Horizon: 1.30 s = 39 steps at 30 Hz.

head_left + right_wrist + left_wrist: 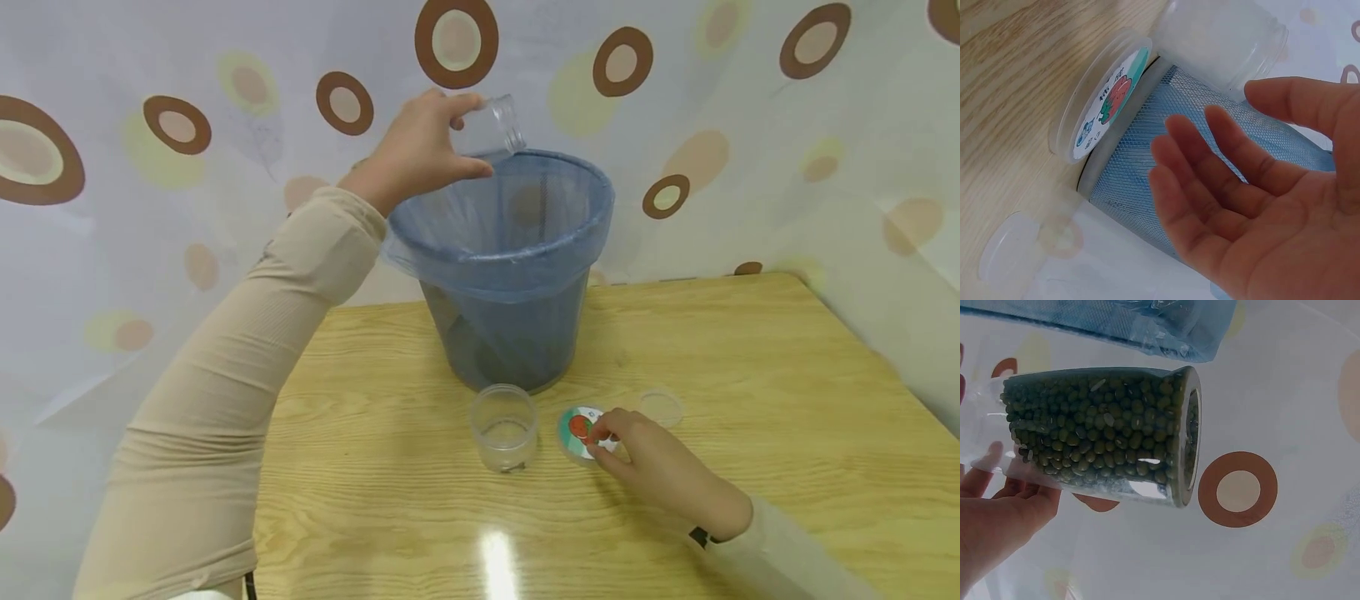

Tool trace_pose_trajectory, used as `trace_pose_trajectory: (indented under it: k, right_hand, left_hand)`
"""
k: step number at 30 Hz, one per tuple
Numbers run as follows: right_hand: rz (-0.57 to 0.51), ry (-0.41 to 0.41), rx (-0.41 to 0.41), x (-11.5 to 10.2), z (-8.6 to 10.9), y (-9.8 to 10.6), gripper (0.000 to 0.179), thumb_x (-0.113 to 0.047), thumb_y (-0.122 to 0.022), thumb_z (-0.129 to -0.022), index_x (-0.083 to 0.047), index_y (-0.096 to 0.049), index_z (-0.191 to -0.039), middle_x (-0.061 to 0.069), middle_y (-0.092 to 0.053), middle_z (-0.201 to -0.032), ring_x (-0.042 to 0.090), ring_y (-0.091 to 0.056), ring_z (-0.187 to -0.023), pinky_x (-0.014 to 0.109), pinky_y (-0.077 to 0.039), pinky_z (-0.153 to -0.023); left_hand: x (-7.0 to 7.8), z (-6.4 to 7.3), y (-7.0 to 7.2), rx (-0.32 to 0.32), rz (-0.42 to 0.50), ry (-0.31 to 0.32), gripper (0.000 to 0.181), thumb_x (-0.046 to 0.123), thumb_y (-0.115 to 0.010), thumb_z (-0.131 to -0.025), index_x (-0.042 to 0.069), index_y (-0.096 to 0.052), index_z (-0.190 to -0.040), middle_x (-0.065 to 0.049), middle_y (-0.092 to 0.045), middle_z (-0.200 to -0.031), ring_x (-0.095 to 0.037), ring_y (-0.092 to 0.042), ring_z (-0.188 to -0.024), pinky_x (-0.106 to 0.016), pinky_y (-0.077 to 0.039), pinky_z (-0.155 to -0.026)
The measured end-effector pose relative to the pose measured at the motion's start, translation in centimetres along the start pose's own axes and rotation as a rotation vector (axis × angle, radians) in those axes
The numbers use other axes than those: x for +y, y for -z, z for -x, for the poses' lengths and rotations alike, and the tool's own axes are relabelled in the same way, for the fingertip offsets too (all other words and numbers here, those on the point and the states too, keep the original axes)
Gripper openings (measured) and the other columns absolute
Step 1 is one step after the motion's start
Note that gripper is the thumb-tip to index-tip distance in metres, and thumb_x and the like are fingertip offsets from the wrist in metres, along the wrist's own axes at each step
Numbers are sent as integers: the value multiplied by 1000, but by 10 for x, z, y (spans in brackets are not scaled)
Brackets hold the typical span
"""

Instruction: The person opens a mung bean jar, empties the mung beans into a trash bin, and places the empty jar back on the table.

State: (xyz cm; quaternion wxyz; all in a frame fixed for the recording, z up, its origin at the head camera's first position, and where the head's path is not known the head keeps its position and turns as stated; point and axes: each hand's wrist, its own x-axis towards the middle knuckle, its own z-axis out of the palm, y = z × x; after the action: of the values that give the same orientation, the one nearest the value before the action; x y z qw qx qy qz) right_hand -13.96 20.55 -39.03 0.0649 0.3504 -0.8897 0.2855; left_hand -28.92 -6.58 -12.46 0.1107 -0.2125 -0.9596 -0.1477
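High at the back, my left hand (422, 148) grips a clear jar (489, 133). The jar is tipped on its side, its threaded mouth at the rim of a bin (517, 333) lined with a blue bag (525, 268). In the left wrist view, green beans (1104, 428) fill much of the jar; the head view shows it looking clear. Lower right, my right hand (660, 467) hovers by a round lid (576, 432) with a strawberry picture. Its fingers (1222, 187) are loosely bent with nothing between them.
A clear plastic jar (505, 446) stands uncapped before the bin, left of the lid. A thin clear disc (661, 408) lies on the wooden table (375, 508) beyond my right hand. Patterned cloth (247, 50) hangs close behind the bin.
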Motion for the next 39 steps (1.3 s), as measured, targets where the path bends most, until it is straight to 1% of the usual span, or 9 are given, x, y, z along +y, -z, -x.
trace_pose_trajectory:
  k: [4, 9, 13, 16, 20, 25, 31, 37, 39]
  right_hand:
    - [-2, 11, -5, 0, 0, -1, 10, -2, -70, -84, -3, -65, -93, 3, -66, -93, 23, -62, -82, 33, -55, -71]
    - [-22, -7, -29, 1, 0, -3, 10, -6, -70, -86, -2, -65, -95, 3, -66, -93, 22, -62, -82, 32, -55, -70]
    - [-24, -10, -39, 1, 0, -3, 11, -6, -70, -86, 0, -65, -95, 4, -66, -93, 23, -62, -81, 31, -55, -69]
    - [-18, -12, -39, 0, 0, -4, 12, -5, -70, -86, 0, -65, -94, 5, -66, -92, 23, -62, -80, 31, -55, -68]
    - [-19, -11, -37, 1, 1, -5, 11, -5, -70, -86, 0, -65, -95, 5, -66, -93, 23, -62, -81, 31, -55, -69]
    - [-29, 5, -31, 1, 1, -6, 12, -4, -70, -86, 0, -65, -95, 6, -66, -94, 23, -61, -81, 33, -55, -70]
    - [-40, -7, -40, 2, 2, -6, 12, -4, -69, -86, 1, -64, -95, 5, -65, -93, 23, -61, -81, 33, -55, -70]
    - [-40, -1, -37, 2, 2, -8, 11, -3, -70, -85, 1, -64, -94, 5, -65, -92, 23, -61, -80, 33, -55, -69]
    - [-42, -8, -39, 2, 2, -8, 11, -3, -70, -85, 1, -64, -94, 6, -66, -92, 23, -62, -80, 33, -55, -70]
  left_hand:
    - [0, -2, -3, -23, -24, -1, 76, 30, -74, -85, 13, -37, -149, -16, -48, -130, -26, -49, -116, -36, -43, -95]
    - [3, -5, -10, -37, -106, -34, 74, 31, -73, -86, 13, -37, -149, -17, -49, -128, -28, -49, -113, -40, -43, -93]
    - [5, -8, -14, -51, -182, -52, 75, 34, -73, -85, 15, -37, -149, -17, -49, -127, -31, -48, -111, -44, -40, -93]
    - [6, -10, -17, -62, -220, -59, 75, 35, -73, -85, 16, -38, -149, -17, -48, -129, -33, -46, -115, -46, -37, -97]
    - [6, -13, -20, -69, -255, -61, 74, 35, -73, -85, 16, -38, -149, -17, -48, -131, -34, -44, -118, -47, -35, -100]
    - [8, -13, -22, -75, -292, -59, 73, 35, -72, -87, 17, -37, -149, -16, -47, -130, -34, -43, -115, -47, -35, -98]
    - [8, -13, -22, -92, -319, -50, 74, 34, -71, -87, 17, -36, -150, -17, -45, -131, -33, -42, -113, -47, -35, -97]
    - [8, -16, -23, -120, -338, -35, 75, 32, -72, -87, 18, -34, -151, -15, -44, -134, -32, -41, -116, -45, -33, -99]
    - [8, -17, -24, -120, -348, -36, 75, 32, -72, -87, 18, -34, -151, -15, -44, -135, -32, -41, -116, -45, -33, -99]
